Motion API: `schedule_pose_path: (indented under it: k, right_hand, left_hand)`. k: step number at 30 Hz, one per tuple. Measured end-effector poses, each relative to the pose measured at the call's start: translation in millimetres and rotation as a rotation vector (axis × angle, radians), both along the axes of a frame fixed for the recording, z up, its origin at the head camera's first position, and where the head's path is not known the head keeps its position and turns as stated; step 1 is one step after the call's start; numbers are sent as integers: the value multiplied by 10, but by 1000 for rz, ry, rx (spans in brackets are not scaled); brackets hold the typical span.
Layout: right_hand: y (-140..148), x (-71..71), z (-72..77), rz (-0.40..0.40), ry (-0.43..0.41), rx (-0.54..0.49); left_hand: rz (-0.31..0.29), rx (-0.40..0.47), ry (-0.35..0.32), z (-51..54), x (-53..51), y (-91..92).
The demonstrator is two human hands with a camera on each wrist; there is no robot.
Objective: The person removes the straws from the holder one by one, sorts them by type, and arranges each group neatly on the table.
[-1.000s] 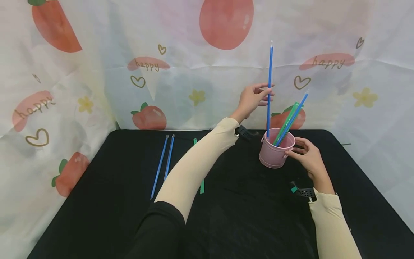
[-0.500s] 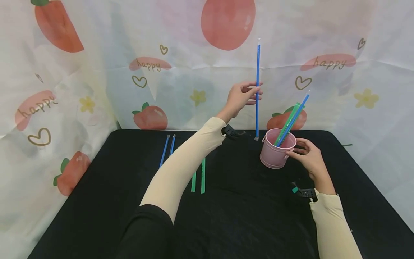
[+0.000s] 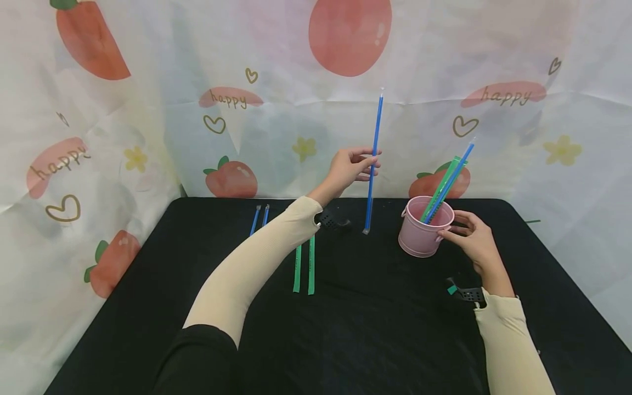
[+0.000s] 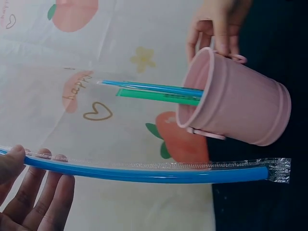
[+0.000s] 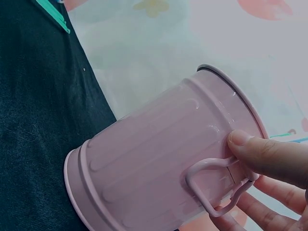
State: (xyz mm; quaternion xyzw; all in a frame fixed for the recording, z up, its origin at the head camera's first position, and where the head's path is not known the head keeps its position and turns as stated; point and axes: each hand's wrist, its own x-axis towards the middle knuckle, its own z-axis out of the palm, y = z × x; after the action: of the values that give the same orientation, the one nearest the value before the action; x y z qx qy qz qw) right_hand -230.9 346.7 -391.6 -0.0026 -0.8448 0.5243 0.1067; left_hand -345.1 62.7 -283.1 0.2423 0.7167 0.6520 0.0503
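My left hand point(image 3: 348, 167) pinches a blue drinking straw point(image 4: 159, 174) in a clear wrapper. The straw hangs nearly upright, left of a pink bucket point(image 3: 419, 236) and apart from it. At the bucket's right side, my right hand point(image 3: 471, 241) holds it by the small handle, the thumb point(image 5: 269, 154) pressed near the rim. A wrapped blue straw point(image 3: 456, 173) and green straws point(image 4: 159, 96) lean inside the bucket; how many green ones is hard to tell. On the table, two blue straws point(image 3: 254, 220) and two green straws point(image 3: 311, 269) lie partly hidden under my left forearm.
A black cloth covers the table point(image 3: 375, 329). Behind it hangs a pale printed curtain point(image 3: 286, 49) with fruit and hearts. A black camera strap sits on each wrist.
My left hand has moved left and then down with the blue straw, away from the bucket's rim. The right hand and the bucket have stayed in place.
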Motion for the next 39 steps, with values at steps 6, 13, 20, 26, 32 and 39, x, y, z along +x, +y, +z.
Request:
schedule_pose_path:
  k: [6,13,20,26,32,39]
  right_hand:
    - [0,-7,-6,6,-5,4]
    - [-8,-11,8,13,12,-3]
    - [-12,-12,0,15,7,-16]
    - [7,-22,-17,1,9,8]
    - [12,-22,-14,11,28,-27]
    - [8,-29,-14,18,28,-22]
  left_hand:
    - [-7,-30,13,-110,84,-171]
    - [9,-74,-13,-182,144,-426]
    - [42,-125,-71,-217,201,-729]
    - [66,-171,-88,-181,262,-957]
    - [85,-201,-116,-167,307,-1155]
    - [97,-218,-132,-199,368,-1402]
